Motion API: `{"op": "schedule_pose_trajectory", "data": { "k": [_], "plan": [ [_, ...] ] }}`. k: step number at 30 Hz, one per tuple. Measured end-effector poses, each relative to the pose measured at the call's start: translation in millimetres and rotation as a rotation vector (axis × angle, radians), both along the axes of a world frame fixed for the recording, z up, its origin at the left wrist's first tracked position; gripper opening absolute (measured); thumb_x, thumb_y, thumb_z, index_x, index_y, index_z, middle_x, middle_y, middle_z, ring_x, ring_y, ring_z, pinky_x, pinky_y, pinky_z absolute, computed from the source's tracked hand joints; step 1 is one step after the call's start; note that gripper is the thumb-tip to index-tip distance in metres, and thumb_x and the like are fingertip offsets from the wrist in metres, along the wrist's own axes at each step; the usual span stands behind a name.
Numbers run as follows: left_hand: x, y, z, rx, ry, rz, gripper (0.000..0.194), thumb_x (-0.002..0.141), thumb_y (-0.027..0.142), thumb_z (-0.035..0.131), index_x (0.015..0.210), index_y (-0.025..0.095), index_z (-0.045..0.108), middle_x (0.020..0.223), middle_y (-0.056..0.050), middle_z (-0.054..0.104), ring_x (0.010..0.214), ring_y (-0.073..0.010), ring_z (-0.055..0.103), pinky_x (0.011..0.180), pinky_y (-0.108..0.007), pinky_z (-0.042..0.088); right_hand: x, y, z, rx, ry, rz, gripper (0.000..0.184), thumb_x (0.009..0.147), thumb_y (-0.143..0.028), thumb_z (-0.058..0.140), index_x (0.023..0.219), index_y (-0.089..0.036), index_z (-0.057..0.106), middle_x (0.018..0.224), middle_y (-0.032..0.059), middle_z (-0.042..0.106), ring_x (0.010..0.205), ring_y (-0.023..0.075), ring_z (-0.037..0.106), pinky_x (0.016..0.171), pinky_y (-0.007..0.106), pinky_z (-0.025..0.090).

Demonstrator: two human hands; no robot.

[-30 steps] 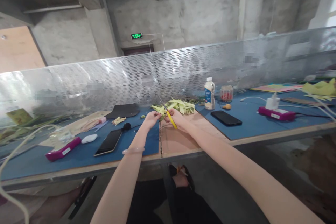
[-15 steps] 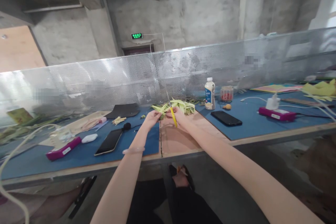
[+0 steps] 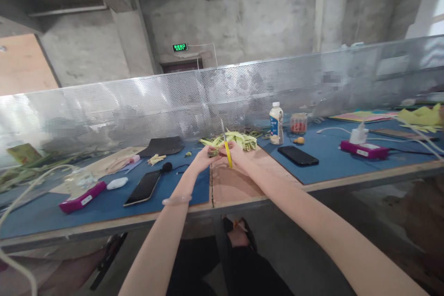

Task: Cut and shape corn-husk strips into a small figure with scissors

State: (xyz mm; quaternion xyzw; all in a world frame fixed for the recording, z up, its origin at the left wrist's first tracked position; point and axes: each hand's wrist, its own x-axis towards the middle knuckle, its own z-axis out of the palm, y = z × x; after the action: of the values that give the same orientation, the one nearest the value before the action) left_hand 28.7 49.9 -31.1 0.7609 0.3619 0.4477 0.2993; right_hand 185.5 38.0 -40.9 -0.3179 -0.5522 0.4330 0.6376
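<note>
My right hand (image 3: 236,151) is closed around yellow-handled scissors (image 3: 227,150), seen nearly edge-on with the metal blades pointing up and away. Close beside it, my left hand (image 3: 204,159) has its fingers curled together on a bit of green leaf strip (image 3: 212,151), mostly hidden by the fingers. Both hands almost touch above the bare brown board at the table's middle. Just behind them lies a loose heap of pale green leaf strips (image 3: 244,140).
Left: a phone (image 3: 143,188), white earphone case (image 3: 117,183), purple power strip (image 3: 83,197), dark sheet (image 3: 162,146). Right: a drink bottle (image 3: 276,124), clear jar (image 3: 299,123), small gourd-like object (image 3: 299,140), another phone (image 3: 298,155), a second power strip (image 3: 364,150). A perforated metal screen (image 3: 236,92) stands behind.
My left hand has shifted slightly, its fingers now curled further in toward my right hand. The scissors stand slightly more upright in my right hand. The leaf heap looks unchanged.
</note>
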Motion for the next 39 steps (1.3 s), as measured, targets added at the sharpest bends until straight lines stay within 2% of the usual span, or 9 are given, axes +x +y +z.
{"op": "schedule_pose_trajectory", "data": {
  "k": [5,11,27,39],
  "plan": [
    [-2.1,-3.9,4.0,0.190,0.167,0.060,0.021,0.084,0.030,0.057,0.098,0.014,0.060,0.095,-0.005,0.062,0.083,-0.0161,0.060,0.076,-0.037,0.050,-0.9,4.2,-1.3,0.009,0.021,0.003,0.024,0.088,-0.033,0.053,0.099,-0.012,0.057,0.086,0.0020,0.060,0.068,0.0097,0.058,0.060,0.025,0.051],
    [-1.8,-4.0,4.8,0.312,0.228,0.097,0.024,0.085,0.031,0.055,0.101,0.014,0.058,0.097,-0.005,0.062,0.082,-0.0158,0.060,0.074,-0.036,0.051,-4.2,9.4,-3.6,0.018,0.046,0.017,0.025,0.088,-0.034,0.053,0.099,-0.012,0.057,0.086,0.0022,0.060,0.068,0.0101,0.058,0.061,0.026,0.051],
    [-1.5,2.7,2.0,0.358,0.275,0.096,0.024,0.086,0.032,0.054,0.101,0.013,0.058,0.091,-0.004,0.062,0.074,-0.0138,0.060,0.068,-0.033,0.052,-3.8,8.5,-5.7,0.047,0.066,0.065,0.026,0.088,-0.036,0.053,0.095,-0.012,0.058,0.081,0.0008,0.059,0.064,0.0090,0.057,0.059,0.025,0.050],
    [-1.7,0.9,3.4,0.340,0.344,0.144,0.024,0.086,0.031,0.054,0.101,0.013,0.058,0.095,-0.005,0.062,0.080,-0.0155,0.061,0.072,-0.035,0.052,-2.8,2.2,-5.9,0.022,0.045,0.069,0.025,0.089,-0.034,0.053,0.097,-0.012,0.057,0.082,0.0011,0.059,0.065,0.0088,0.057,0.058,0.024,0.050]
  ]
}}
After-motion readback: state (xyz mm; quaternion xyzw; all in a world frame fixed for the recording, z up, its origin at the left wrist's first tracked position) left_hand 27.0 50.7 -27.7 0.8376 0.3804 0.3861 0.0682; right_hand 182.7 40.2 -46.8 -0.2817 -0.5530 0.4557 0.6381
